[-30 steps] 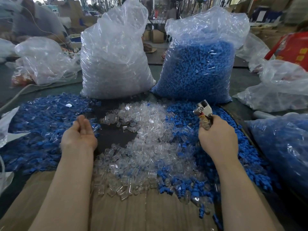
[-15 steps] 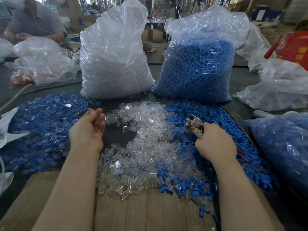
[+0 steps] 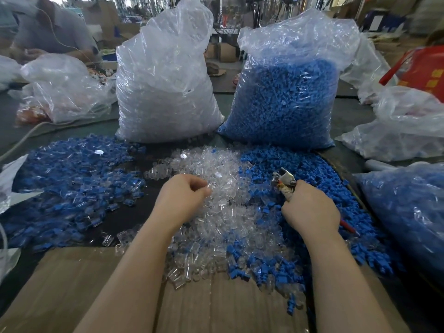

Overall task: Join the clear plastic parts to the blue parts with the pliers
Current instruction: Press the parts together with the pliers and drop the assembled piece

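Two tall bags stand at the back of the table (image 3: 348, 116), the clear bag (image 3: 165, 87) on the left touching the blue bag (image 3: 283, 97) on the right. In front lie three heaps: joined pieces (image 3: 72, 188) at left, clear parts (image 3: 216, 212) in the middle, blue parts (image 3: 336, 212) at right. Cardboard (image 3: 204, 304) covers the near edge. The left hand (image 3: 182, 198) rests on the clear heap, fingers curled, pinching what looks like one clear part. The right hand (image 3: 310, 210) grips the pliers (image 3: 284, 182) over the blue heap, metal head pointing up and left, red handle tip showing behind the wrist.
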### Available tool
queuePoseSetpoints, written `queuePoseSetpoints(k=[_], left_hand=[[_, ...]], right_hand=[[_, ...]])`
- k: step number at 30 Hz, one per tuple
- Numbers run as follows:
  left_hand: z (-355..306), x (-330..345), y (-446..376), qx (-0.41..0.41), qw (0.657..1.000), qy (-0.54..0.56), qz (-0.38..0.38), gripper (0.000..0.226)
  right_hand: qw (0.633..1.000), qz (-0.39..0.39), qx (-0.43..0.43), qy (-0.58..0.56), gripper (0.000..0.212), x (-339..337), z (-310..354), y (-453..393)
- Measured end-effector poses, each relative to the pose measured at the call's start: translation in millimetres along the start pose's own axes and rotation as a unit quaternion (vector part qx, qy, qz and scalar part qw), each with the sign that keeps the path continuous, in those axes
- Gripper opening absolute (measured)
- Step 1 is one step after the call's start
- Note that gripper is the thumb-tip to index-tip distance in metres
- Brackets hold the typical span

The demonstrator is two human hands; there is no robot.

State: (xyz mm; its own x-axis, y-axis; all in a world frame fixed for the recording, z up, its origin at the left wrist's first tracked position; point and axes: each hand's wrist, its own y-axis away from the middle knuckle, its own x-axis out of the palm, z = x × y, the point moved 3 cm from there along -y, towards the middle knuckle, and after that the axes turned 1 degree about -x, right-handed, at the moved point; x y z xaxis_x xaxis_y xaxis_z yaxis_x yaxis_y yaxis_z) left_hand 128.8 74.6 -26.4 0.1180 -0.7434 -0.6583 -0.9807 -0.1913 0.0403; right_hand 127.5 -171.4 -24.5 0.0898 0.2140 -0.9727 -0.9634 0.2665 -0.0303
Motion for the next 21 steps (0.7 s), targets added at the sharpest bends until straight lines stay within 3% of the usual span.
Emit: queuePoseSetpoints(k=[10, 14, 21], left_hand=[[5.6, -2.4, -4.6, 0.011, 1.000, -0.008, -0.006, 0.022], [1.7, -4.5, -1.1, 0.021, 0.999, -0.008, -0.031, 0.013], [-1.1, -6.4, 1.5, 0.008, 0.993, 0.112, -0.028, 0.022]], right_hand=[[0.999, -0.008, 0.032, -0.011, 0.031, 0.5, -2.3, -0.8], [0.999, -0.023, 0.025, -0.018, 0.018, -0.8, -2.3, -1.0], [0.999, -0.024, 0.014, -0.032, 0.020, -1.7, -1.0, -0.8]])
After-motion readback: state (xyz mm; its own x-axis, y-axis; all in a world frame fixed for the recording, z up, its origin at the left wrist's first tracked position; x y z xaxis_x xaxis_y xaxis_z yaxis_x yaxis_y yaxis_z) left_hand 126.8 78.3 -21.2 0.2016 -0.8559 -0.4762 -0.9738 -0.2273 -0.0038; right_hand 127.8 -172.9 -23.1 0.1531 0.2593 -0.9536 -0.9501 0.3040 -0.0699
